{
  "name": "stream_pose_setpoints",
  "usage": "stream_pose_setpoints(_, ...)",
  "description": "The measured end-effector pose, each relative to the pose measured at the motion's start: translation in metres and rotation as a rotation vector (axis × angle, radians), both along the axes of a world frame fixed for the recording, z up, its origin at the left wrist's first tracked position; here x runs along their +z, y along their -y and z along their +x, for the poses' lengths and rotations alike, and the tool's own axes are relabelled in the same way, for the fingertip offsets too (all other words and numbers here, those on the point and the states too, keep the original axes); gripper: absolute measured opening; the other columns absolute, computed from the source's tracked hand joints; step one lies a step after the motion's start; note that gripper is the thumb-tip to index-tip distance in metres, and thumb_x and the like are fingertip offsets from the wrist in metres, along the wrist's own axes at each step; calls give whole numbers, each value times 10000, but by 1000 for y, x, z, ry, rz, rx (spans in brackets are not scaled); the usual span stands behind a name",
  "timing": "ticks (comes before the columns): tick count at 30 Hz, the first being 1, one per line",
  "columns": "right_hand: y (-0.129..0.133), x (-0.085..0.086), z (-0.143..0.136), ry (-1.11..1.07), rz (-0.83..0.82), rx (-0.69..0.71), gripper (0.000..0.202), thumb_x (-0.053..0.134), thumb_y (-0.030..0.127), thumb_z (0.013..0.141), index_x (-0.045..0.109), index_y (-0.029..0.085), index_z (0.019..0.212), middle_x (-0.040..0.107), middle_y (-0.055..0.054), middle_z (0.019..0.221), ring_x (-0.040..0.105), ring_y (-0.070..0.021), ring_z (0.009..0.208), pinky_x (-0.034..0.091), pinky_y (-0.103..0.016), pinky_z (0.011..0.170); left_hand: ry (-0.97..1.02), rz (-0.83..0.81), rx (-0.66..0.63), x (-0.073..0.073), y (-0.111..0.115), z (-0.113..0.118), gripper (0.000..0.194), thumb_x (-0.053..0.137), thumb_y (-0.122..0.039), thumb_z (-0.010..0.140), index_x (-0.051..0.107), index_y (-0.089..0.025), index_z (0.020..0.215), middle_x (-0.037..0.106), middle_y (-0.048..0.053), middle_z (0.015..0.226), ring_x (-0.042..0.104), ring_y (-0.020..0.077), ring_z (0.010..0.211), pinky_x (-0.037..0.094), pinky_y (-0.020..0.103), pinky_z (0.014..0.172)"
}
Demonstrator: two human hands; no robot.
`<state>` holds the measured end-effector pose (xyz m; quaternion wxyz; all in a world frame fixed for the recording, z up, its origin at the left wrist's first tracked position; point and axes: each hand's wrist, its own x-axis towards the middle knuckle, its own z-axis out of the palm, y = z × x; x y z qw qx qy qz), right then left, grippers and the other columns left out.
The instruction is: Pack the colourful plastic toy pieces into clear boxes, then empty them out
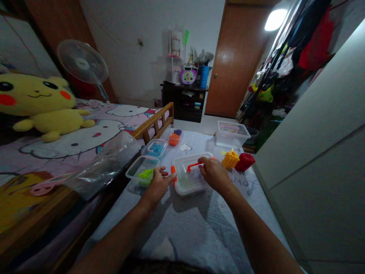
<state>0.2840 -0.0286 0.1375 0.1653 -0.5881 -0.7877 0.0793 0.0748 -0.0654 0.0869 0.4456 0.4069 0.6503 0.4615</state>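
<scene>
A clear plastic storage box (189,179) with a lid, orange side latches and an orange carry handle (194,166) sits on the cloth-covered surface before me. My right hand (215,173) has its fingers closed around the handle's right end. At the box's left side is my left hand (160,182), its thumb at the orange latch (173,176) and its fingers apart. Just behind that hand stands an open clear container (134,169) with lime-green plastic pieces (146,174). Yellow pieces (230,159) and red pieces (244,162) lie in bundles beyond my right hand.
Farther back are a container of blue pieces (155,149), orange pieces (174,139) and a large clear bin (231,133). A wooden bed rail (154,127) runs along the left, with a yellow plush toy (48,110) past it. A pale cabinet (319,152) borders the right.
</scene>
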Motion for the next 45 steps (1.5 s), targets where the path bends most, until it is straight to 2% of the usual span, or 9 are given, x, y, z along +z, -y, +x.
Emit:
stream_pose_setpoints(2,0,-1,8,-115,-3,32,300,540,183,900,680,168,1164,747,-72,848,677,-206,795,456,-287,724,-348,270,72,9,6,4,621,715,-416,732,464,-176,1247,542,139,1256,573,296,1125,481,493,973)
stream_pose_setpoints(5,0,-6,26,-327,54,36,289,528,218,889,687,158,1123,698,-30,739,637,-181,687,456,-284,699,-666,538,-188,25,8,18,396,611,-296,835,532,-201,1211,585,103,1203,564,273,1130,460,470,1019)
stream_pose_setpoints(8,3,-19,45,-552,182,-95,251,530,267,873,705,161,1019,698,-44,787,638,-184,719,477,-298,724,-853,569,-458,38,-2,37,312,523,-183,894,587,-185,1199,638,98,1171,578,255,1112,457,424,1027)
stream_pose_setpoints(15,16,-76,66,-911,227,-334,365,514,467,902,696,170,1009,690,-83,944,620,-210,817,495,-340,731,-1220,395,-592,47,-38,59,248,505,-239,951,707,-149,1063,703,113,1064,621,276,1038,492,383,915)
stream_pose_setpoints(19,14,-104,64,-1210,156,-398,452,488,564,903,667,166,1020,639,-49,859,567,-164,690,472,-284,578,-1191,326,-641,52,-49,56,273,491,-272,974,743,-170,989,734,94,1024,662,237,985,491,324,841)
stream_pose_setpoints(23,8,-122,60,-1356,111,-444,472,507,602,877,653,169,995,621,-47,853,575,-165,711,471,-269,552,-1128,323,-539,61,-67,53,293,508,-294,967,770,-170,1011,756,96,1003,681,222,939,480,297,801)
stream_pose_setpoints(31,10,-136,57,-1142,75,-393,403,529,528,883,689,180,1010,671,-78,939,620,-222,859,489,-324,684,-1002,324,-294,78,-141,61,291,538,-271,896,802,-159,944,771,96,894,682,216,835,453,283,724)
stream_pose_setpoints(36,10,-139,55,-959,142,-282,299,531,429,895,706,190,930,670,-66,932,617,-226,908,480,-361,837,-885,216,-206,70,-189,65,259,567,-232,833,801,-151,912,767,75,822,678,193,795,419,253,647)
stream_pose_setpoints(45,10,-135,50,-805,118,-202,208,548,336,877,691,186,896,647,-65,912,605,-206,844,484,-317,746,-870,116,-174,52,-239,67,174,613,-209,808,776,-159,841,769,117,890,700,231,890,459,261,713)
